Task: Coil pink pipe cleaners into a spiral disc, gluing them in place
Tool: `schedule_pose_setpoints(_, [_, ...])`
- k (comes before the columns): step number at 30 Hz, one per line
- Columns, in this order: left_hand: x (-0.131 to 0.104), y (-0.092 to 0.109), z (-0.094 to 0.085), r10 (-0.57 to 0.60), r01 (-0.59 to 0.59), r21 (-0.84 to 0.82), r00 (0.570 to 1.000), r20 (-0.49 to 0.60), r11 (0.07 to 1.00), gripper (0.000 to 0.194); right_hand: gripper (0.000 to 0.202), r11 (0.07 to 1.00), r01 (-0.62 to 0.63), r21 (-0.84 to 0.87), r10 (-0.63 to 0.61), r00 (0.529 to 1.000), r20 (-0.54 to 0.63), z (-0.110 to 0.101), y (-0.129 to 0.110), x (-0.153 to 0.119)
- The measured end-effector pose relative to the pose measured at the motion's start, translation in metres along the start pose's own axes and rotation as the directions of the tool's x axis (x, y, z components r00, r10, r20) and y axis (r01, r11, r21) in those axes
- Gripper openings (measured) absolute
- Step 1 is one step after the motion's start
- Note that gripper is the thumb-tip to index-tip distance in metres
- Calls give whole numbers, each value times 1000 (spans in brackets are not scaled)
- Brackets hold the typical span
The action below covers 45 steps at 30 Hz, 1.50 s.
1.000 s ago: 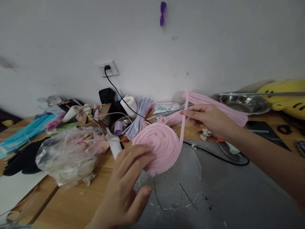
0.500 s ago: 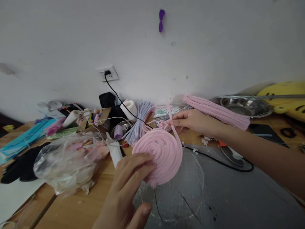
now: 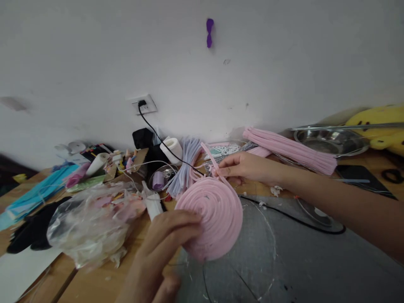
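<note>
A flat pink spiral disc coiled from fuzzy pipe cleaner is tilted toward me above the grey mat. My left hand grips its left side, with fingertips lying across the coils near the centre; the thumb is lower and partly blurred. At the disc's top right edge, my right hand pinches the loose pipe cleaner strip, whose free end points up and left. Behind that hand lies a bundle of pink pipe cleaners. A lilac bundle of pipe cleaners stands behind the disc.
A grey mat covers the right of the wooden table. On the left are a clear plastic bag of scraps, black gloves and blue sheets. A black cable runs from the wall socket; a metal bowl sits at back right.
My right hand has drawn the loose strip leftward along the disc's upper edge, so its end now leans left. My left hand keeps hold of the disc, which has turned slightly. The view has shifted slightly.
</note>
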<state>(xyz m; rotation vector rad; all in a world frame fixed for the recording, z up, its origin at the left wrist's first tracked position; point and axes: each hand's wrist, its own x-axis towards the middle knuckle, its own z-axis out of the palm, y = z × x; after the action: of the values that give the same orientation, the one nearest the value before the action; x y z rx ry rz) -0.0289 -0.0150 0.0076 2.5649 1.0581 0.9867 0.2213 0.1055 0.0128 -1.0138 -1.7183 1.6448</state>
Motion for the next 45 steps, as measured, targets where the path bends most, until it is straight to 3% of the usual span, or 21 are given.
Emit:
schedule_pose_setpoints(4, [28,-1,-17,-9,10,45,1000,-23,999,33,17,1000,-13,2,13,999,-31,4,-4,-6])
schedule_pose_setpoints(8, [47,8,-25,51,-74,181,990,133,981,33,17,998,-66,19,67,992,-108,13,-10,-19])
schedule_pose_setpoints(12, [45,22,-23,11,-79,286,973,230,955,37,17,999,-1,42,7,991,-136,22,-8,-30])
schedule_pose_setpoints(20, [44,32,-29,44,-114,329,976,212,938,46,15,962,69,266,-5,972,-234,30,-18,-38])
schedule_pose_setpoints(24, [57,22,-43,119,-162,178,966,230,970,44,20,951,195,238,-88,914,-395,36,-31,-43])
schedule_pose_setpoints(27, [64,14,-57,151,-178,87,956,253,980,44,20,946,219,239,-92,889,-449,41,-40,-41])
schedule_pose_setpoints(30, [69,9,-71,137,-162,82,958,251,983,54,16,934,254,250,-118,882,-457,42,-50,-28])
schedule_pose_setpoints(36, [82,6,-104,-24,20,20,965,262,1000,76,22,884,339,321,-198,896,-398,38,-84,0])
schedule_pose_setpoints(39, [87,-8,-116,-43,45,-21,992,116,999,84,24,896,336,292,-220,904,-365,38,-93,0])
schedule_pose_setpoints(41, [88,-27,-114,-40,40,-11,997,-72,999,79,24,906,317,281,-211,913,-350,37,-87,-3])
schedule_pose_setpoints(45, [84,-61,-80,-39,39,98,999,-2,994,31,18,922,268,281,-175,933,-315,33,-57,-13])
